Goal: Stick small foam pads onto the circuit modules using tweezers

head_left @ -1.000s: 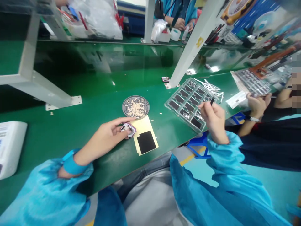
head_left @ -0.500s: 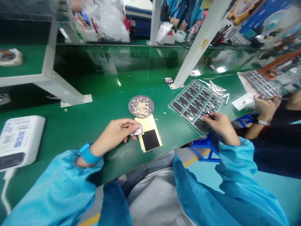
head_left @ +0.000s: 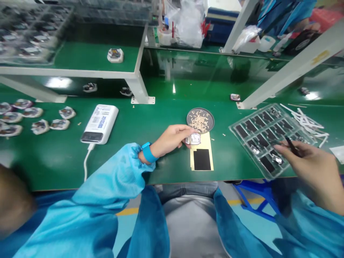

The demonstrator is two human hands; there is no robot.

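Observation:
My left hand [head_left: 174,138] pinches a small white rounded device part [head_left: 194,138] just above a yellow sheet [head_left: 205,141] that bears a black square [head_left: 202,159]. Behind the sheet stands a round dark dish [head_left: 212,122] with many small beige pieces. Over the front right of a clear compartment tray [head_left: 236,134], my right hand [head_left: 309,161] is closed on a thin black tool [head_left: 291,145]. Black pads and small metallic parts lie in the tray. Whether the tool's tip holds anything cannot be made out.
A white power bank [head_left: 100,123] with a cable lies on the left, with several device parts [head_left: 40,126] beyond it. A raised shelf [head_left: 94,43] and slanted white posts stand behind. White strips [head_left: 303,118] lie behind the tray. Part of a person shows at lower left.
The view has swung left, so the bench appears further right. My right hand still holds the black tool near the tray, and my left hand still holds the white part.

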